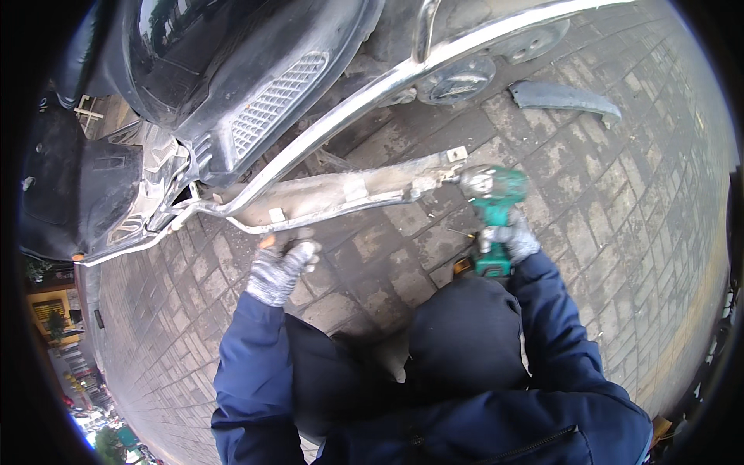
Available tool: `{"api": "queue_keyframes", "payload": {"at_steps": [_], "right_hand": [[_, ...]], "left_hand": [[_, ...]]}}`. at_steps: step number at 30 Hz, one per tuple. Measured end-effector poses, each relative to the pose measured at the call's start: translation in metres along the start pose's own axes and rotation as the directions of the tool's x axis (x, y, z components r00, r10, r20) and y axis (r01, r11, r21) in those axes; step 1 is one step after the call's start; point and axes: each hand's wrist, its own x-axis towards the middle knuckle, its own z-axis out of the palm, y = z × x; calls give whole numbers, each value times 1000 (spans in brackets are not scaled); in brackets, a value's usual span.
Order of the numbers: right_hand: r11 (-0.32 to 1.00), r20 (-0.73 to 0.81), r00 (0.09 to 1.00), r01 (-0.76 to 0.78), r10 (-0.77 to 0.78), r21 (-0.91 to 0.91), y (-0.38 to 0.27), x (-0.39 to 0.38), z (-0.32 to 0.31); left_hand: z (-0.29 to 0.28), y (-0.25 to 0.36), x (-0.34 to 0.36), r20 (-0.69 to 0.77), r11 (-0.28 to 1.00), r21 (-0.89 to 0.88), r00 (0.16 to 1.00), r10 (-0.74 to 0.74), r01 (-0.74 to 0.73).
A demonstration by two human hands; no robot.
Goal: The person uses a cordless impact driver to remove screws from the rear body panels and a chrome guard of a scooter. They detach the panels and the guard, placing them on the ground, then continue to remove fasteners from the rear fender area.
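My right hand (511, 238), in a grey knit glove, is wrapped round the grip of a green cordless impact driver (496, 190). The tool's silver nose points left, at the right end of a long dirty panel with a metal rail (333, 208). Motion blurs its head, and I cannot make out whether the bit touches a fastener. Close below the rail's left part is my gloved left hand (280, 270), fingers curled in. Orange shows at one fingertip; anything inside that hand is hidden. The panel lies along the underside of a black scooter (256, 116).
A chrome guard bar (333, 136) runs along the scooter's side above the panel. Beyond it, a loose curved grey trim piece (564, 98) lies on the brick paving (604, 240). My bent knees (465, 329) are close below the tool.
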Motion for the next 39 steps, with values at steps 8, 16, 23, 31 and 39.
{"api": "queue_keyframes", "payload": {"at_steps": [8,16,23,31,39], "right_hand": [[905,-141,959,177,-247,-386,-196,-37,-44],[817,-71,977,126,-199,-563,-267,-16,-30],[640,89,985,162,-146,-751,-318,11,-9],[545,134,983,182,-127,-819,-301,16,-27],[554,110,964,229,-241,-800,-284,11,-46]], "left_hand": [[123,-5,99,324,328,765,772,548,-554],[222,54,169,-375,896,193,813,445,-401],[231,44,180,-472,919,224,789,392,-323],[230,-4,266,-337,327,-874,933,125,-359],[221,8,273,168,-701,-274,750,639,658]]}}
